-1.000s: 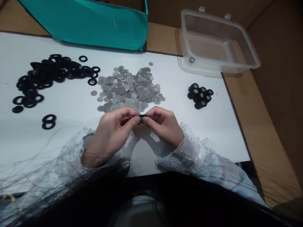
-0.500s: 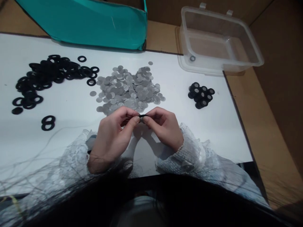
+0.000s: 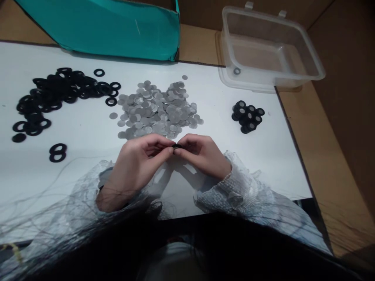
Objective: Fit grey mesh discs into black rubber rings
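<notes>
My left hand (image 3: 140, 162) and my right hand (image 3: 203, 154) meet at the middle of the white work surface, fingertips pinched on one small black ring (image 3: 177, 146) between them. Most of that ring is covered by the thumbs and fingers, and I cannot tell whether a disc sits in it. Just beyond the fingertips spreads a heap of thin silvery discs (image 3: 158, 111). A pile of loose black rings (image 3: 61, 88) lies to the left. On the right, a compact cluster of black rings with silvery centres (image 3: 249, 116) is stacked.
A clear plastic box (image 3: 272, 50) stands at the back right on a lid, a small ring near its left corner. A teal box (image 3: 117, 31) stands at the back left. Two overlapping black rings (image 3: 58, 152) lie left of my hands. Cardboard walls (image 3: 348, 70) border the right side.
Both hands keep pinching the black ring, which has tilted so more of its face shows. My wrists have spread slightly apart, and the view has shifted a little.
</notes>
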A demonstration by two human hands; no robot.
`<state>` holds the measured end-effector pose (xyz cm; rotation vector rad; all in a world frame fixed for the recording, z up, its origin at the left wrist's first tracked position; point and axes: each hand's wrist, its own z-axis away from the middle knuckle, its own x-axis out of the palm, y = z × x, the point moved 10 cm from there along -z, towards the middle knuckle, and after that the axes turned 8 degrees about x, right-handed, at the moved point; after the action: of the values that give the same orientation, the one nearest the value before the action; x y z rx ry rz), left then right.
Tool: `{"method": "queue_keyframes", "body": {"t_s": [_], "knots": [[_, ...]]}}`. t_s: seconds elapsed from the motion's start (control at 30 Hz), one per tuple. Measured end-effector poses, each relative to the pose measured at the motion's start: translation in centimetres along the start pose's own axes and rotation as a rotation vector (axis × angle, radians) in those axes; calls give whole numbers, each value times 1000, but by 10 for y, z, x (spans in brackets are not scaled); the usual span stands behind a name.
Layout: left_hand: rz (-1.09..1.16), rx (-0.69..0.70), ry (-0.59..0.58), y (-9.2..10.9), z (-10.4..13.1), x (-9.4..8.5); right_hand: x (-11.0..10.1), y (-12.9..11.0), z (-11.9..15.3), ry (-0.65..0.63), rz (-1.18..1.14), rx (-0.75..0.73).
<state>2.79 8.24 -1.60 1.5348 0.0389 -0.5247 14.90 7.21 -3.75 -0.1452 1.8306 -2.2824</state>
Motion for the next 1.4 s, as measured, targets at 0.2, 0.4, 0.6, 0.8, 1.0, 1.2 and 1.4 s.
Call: {"method": "queue_keyframes", "body": {"t_s": [0.2, 0.4, 0.6, 0.8, 1.0, 1.2, 1.4], "knots": [[10, 1, -16, 6, -2, 0, -3, 2, 2, 49, -85, 55], [18, -30, 9, 8, -1, -1, -3, 3, 2, 64, -119, 95], [147, -78, 87, -2, 3, -3, -5, -1, 7, 158, -166, 55], [39, -47, 121, 4, 8, -3, -7, 3, 12, 255, -205, 32], [-219, 17, 84, 11, 9, -2, 7, 9, 2, -4, -129, 113], [-72, -20, 31, 3, 5, -1, 0, 7, 1, 36, -177, 113], [-6, -53, 17, 1, 4, 1, -4, 5, 5, 114, -160, 116]]}}
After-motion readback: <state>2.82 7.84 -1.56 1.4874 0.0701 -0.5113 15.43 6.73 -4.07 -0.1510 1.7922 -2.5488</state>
